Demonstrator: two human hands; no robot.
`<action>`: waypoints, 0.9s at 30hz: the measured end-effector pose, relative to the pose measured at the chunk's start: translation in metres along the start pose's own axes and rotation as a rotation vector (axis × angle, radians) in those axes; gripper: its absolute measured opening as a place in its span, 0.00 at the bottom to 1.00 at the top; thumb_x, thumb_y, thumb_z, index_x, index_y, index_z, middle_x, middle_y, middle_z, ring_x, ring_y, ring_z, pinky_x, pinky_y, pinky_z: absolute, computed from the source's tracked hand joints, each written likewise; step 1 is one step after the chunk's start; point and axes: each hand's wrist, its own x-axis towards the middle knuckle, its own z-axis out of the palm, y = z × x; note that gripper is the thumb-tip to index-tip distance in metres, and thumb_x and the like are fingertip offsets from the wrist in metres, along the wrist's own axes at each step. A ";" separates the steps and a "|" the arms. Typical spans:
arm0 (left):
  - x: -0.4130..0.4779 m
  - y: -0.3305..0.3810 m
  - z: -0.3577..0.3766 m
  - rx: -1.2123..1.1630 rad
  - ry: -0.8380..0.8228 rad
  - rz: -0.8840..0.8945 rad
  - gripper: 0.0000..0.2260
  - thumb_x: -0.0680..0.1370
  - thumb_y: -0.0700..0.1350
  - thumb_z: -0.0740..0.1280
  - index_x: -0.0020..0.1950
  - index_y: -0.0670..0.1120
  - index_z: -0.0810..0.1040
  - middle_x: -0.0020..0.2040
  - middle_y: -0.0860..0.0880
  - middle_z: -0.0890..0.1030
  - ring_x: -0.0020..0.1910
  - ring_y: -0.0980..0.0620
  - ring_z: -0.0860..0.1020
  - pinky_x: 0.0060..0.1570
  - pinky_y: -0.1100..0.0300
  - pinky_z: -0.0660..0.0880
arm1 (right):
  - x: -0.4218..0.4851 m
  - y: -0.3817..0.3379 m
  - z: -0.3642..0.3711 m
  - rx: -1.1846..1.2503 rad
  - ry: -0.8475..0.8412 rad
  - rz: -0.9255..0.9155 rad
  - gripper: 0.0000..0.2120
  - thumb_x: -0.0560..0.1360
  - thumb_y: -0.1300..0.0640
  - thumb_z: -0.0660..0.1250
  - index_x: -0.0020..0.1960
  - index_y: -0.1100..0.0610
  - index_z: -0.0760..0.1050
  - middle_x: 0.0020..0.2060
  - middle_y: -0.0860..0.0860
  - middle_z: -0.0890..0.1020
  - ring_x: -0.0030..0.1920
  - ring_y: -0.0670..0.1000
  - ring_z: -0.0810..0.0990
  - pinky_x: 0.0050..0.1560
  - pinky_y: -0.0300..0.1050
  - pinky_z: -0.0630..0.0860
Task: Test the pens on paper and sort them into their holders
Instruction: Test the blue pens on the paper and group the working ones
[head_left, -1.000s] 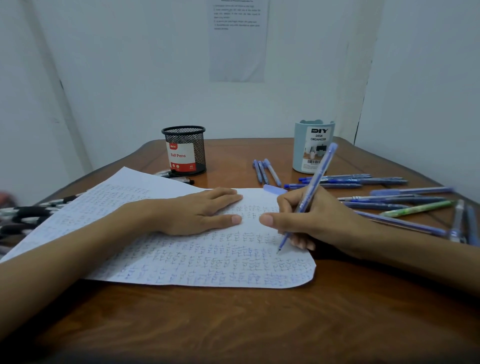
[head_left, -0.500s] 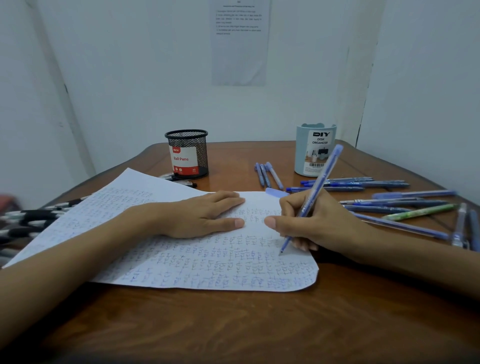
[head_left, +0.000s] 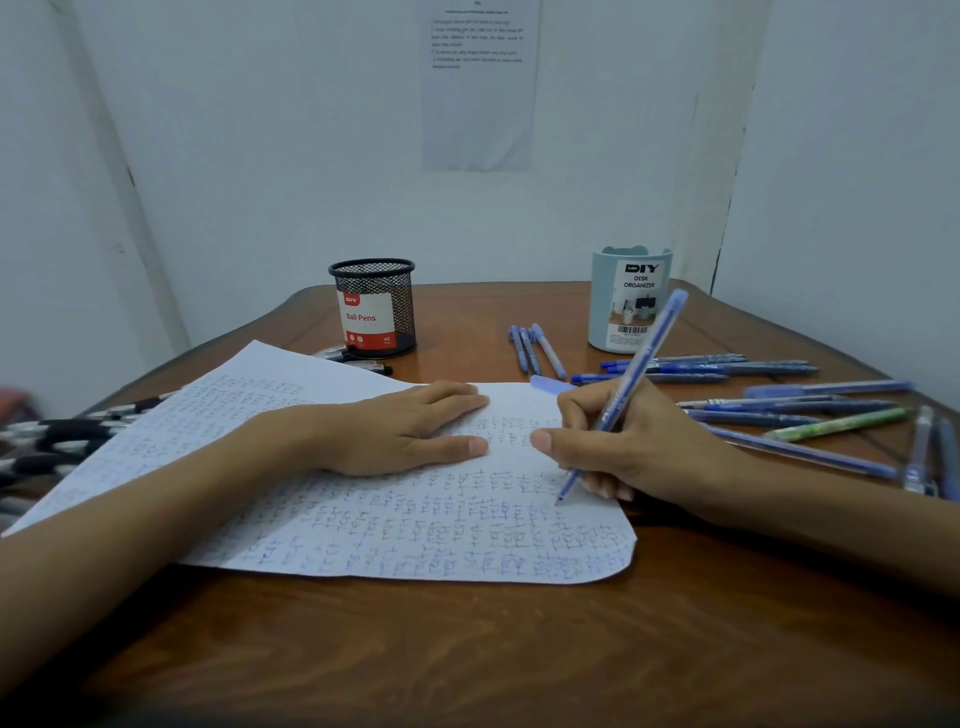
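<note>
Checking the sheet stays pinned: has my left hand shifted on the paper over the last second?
No. The left hand lies flat on the paper at the same spot, fingertips just as near the sheet's far edge.

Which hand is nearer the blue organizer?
Right. The right hand, gripping a pen, sits in front of the organizer; the left hand lies flat on the paper, further left.

Wood, paper, mesh and plastic
Glossy grained wooden table (head_left: 467, 649); matt paper sheet (head_left: 291, 415); black wire-mesh holder (head_left: 374, 291); smooth pale-blue plastic-looking organizer (head_left: 605, 306).
</note>
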 end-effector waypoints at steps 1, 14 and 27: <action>0.000 0.000 0.000 -0.001 -0.002 -0.002 0.35 0.71 0.65 0.47 0.77 0.56 0.47 0.76 0.61 0.47 0.74 0.59 0.51 0.67 0.65 0.48 | 0.000 0.000 0.000 -0.005 -0.002 0.003 0.17 0.73 0.59 0.68 0.28 0.60 0.67 0.18 0.49 0.72 0.19 0.43 0.70 0.21 0.31 0.67; 0.002 0.000 0.000 -0.016 0.001 0.003 0.35 0.71 0.65 0.47 0.77 0.56 0.47 0.76 0.60 0.47 0.74 0.59 0.51 0.66 0.66 0.48 | 0.002 0.002 -0.001 -0.036 0.052 0.009 0.18 0.75 0.61 0.66 0.28 0.59 0.67 0.18 0.48 0.71 0.20 0.43 0.70 0.23 0.31 0.68; 0.008 -0.003 -0.012 -0.013 -0.017 0.000 0.33 0.73 0.65 0.54 0.75 0.54 0.54 0.74 0.58 0.56 0.70 0.57 0.59 0.65 0.62 0.58 | 0.010 0.001 -0.018 0.192 0.365 0.076 0.14 0.74 0.52 0.66 0.33 0.59 0.71 0.20 0.47 0.73 0.21 0.44 0.69 0.21 0.33 0.67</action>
